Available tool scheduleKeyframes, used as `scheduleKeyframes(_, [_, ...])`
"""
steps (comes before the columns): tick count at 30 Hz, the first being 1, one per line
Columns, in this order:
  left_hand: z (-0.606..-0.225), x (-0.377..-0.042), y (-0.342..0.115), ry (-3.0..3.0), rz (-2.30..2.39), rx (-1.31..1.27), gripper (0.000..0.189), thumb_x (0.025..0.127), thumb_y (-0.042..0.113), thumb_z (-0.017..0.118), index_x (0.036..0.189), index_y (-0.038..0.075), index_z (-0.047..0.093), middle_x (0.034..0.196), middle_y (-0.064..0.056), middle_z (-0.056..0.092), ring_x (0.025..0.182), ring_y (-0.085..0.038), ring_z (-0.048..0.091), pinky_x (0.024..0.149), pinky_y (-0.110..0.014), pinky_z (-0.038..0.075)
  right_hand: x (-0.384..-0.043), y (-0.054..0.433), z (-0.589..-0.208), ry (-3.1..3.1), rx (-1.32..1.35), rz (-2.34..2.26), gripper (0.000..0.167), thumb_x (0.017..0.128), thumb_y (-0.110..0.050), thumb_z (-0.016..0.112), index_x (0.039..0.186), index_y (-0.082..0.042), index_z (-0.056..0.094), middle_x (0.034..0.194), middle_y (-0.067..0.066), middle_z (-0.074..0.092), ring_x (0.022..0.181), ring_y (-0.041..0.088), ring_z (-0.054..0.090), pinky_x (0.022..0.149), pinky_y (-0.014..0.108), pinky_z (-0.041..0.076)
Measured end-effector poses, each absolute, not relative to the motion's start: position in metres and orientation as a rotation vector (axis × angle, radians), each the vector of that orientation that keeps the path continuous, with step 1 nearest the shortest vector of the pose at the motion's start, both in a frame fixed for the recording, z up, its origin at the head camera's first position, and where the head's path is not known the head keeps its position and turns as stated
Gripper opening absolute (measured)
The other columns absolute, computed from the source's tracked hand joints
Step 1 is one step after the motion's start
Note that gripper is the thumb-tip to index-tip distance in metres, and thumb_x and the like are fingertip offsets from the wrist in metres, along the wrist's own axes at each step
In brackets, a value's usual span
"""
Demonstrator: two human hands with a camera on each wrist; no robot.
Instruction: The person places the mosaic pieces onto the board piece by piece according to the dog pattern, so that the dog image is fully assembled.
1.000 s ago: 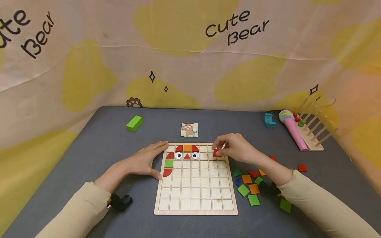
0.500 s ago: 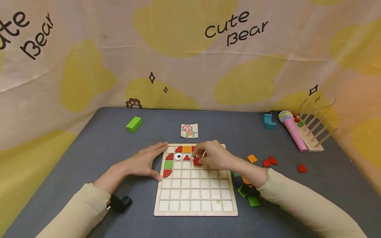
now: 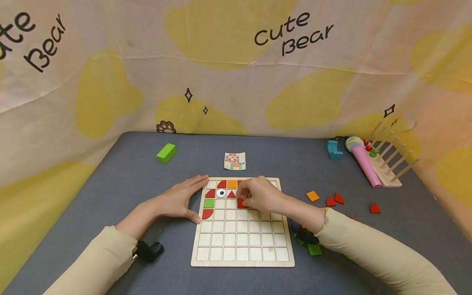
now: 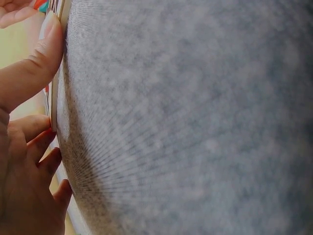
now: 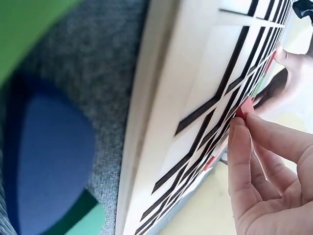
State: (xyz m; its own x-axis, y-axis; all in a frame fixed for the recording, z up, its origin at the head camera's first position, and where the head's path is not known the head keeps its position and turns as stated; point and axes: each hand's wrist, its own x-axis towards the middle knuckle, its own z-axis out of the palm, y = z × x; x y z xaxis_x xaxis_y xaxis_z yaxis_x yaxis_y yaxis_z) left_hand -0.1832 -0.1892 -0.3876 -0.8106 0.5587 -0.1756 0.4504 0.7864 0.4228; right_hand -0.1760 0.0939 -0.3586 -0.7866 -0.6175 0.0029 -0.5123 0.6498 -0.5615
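A wooden grid board (image 3: 243,264) lies on the dark table. My left hand (image 3: 180,198) rests along its left edge, thumb and fingers spread and touching the rim. With thumb and fingertips, my right hand (image 3: 259,194) pinches a red tile (image 5: 245,107) low over a cell in the third row. Set in the upper left cells are red quarter-rounds (image 3: 210,193), a green square (image 3: 209,203), an orange square (image 3: 231,184), a red triangle (image 3: 231,194) and a round eye tile (image 3: 221,193). The right hand hides the second eye tile and some upper cells.
Loose tiles, among them an orange square (image 3: 312,196) and a green one (image 3: 314,249), lie right of the board. Behind it is a pattern card (image 3: 234,161). A green block (image 3: 166,153), teal piece (image 3: 333,150), pink microphone (image 3: 365,166) and pegged stand (image 3: 391,178) sit farther back.
My right hand has carried the red tile left from the board's upper right, then lowered it to a third-row cell near the middle. My left hand stays in place.
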Motion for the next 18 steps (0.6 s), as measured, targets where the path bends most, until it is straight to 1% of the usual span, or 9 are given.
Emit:
scheduleKeyframes(5, [-0.3869, -0.1824, -0.1892, 2.684, 0.533, 0.769, 0.119, 0.063, 0.049, 0.088, 0.157, 0.01, 0.027, 0.166, -0.008, 0.025, 0.154, -0.035, 0.021, 0.12, -0.064, 0.023, -0.1749, 0.0931, -0.3601, 2.708, -0.945, -0.808, 0.013, 0.08, -0.001, 0.076, 0.087, -0.013, 0.075, 0.078, -0.001, 0.072, 0.071, 0.004, 0.059, 0.066, 0.017, 0.049])
scheduleKeyframes(13, [-0.3862, -0.1819, -0.1888, 2.683, 0.529, 0.762, 0.118, 0.064, 0.048, 0.088, 0.157, 0.011, 0.027, 0.166, -0.008, 0.024, 0.154, -0.036, 0.021, 0.12, -0.064, 0.023, -0.174, 0.0921, -0.3608, 2.73, -0.952, -0.818, 0.01, 0.081, -0.003, 0.077, 0.09, -0.009, 0.078, 0.081, 0.001, 0.075, 0.07, 0.003, 0.061, 0.065, 0.015, 0.05])
scheduleKeyframes(18, [-0.3854, -0.1815, -0.1885, 2.682, 0.532, 0.761, 0.117, 0.064, 0.047, 0.088, 0.157, 0.01, 0.027, 0.166, -0.008, 0.024, 0.154, -0.036, 0.021, 0.119, -0.066, 0.024, -0.1745, 0.0919, -0.3627, 2.74, -0.97, -0.825, 0.008, 0.081, -0.005, 0.078, 0.088, -0.008, 0.078, 0.078, 0.001, 0.075, 0.068, 0.002, 0.06, 0.064, 0.014, 0.049])
